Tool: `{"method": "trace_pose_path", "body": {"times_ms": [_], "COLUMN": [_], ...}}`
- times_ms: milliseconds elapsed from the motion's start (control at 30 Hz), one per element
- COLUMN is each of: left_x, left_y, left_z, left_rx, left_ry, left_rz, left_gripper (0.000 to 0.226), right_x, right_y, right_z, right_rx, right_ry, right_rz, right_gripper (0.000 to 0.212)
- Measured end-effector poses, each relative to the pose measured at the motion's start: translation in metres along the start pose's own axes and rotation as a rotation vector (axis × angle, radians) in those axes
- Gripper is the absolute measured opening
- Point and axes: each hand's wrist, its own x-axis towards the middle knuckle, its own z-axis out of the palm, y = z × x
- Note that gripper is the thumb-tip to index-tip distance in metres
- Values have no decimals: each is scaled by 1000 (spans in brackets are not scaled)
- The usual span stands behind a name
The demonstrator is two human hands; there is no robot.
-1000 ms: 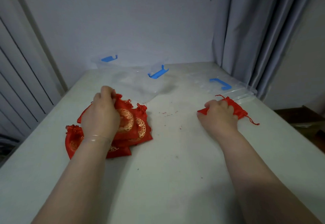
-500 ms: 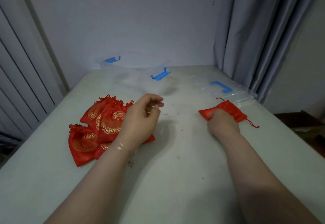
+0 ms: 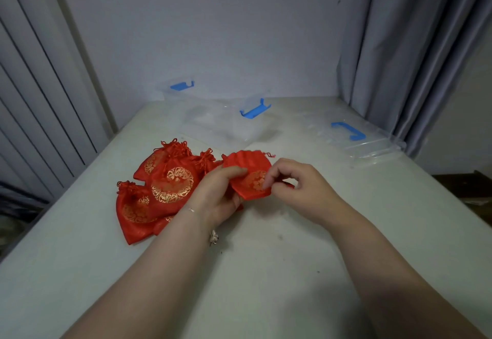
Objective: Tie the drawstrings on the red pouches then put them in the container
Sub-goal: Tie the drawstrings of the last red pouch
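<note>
Both hands, left hand [image 3: 217, 195] and right hand [image 3: 300, 187], pinched one red pouch [image 3: 249, 176]; roughly four pouches [image 3: 159, 187] lay piled alongside.

Near half of table [image 3: 253, 285] is bare exc. both forearms, which cross it toward centre. Left-centre blocked by pile of red pouches [image 3: 159, 189]; left hand [image 3: 215, 195] sits just beside it. Both hands hold one pouch [image 3: 250, 179] at mid-table, right hand [image 3: 300, 187] on its right edge. Behind them, clear container [image 3: 221, 125] w/ blue clips takes the back-centre; clear lid [image 3: 359, 139] lies back right, near curtain [image 3: 412, 46]. Open strip runs between container & lid. Right side of table is open.
</note>
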Motion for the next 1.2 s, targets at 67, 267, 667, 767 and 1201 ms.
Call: {"method": "trace_pose_path", "body": {"times_ms": [67, 267, 667, 767, 1201], "left_x": [-3, -11, -9, -14, -34], "left_y": [-3, -6, -8, -8, -15], "left_z": [3, 9, 9, 5, 20], "left_rx": [115, 303, 687, 1185, 920], "left_ry": [55, -72, 78, 193, -392], "left_rz": [71, 107, 298, 651, 899], "left_gripper": [35, 31, 50, 51, 45], "right_x": [2, 7, 12, 12, 15], "right_y": [-1, 9, 30, 31, 54], "right_z": [-1, -15, -6, -14, -23], "right_rx": [114, -11, 507, 555, -190], "right_ry": [129, 130, 422, 488, 422], "right_rz": [64, 548, 565, 588, 680], "right_gripper": [16, 60, 39, 41, 37]}}
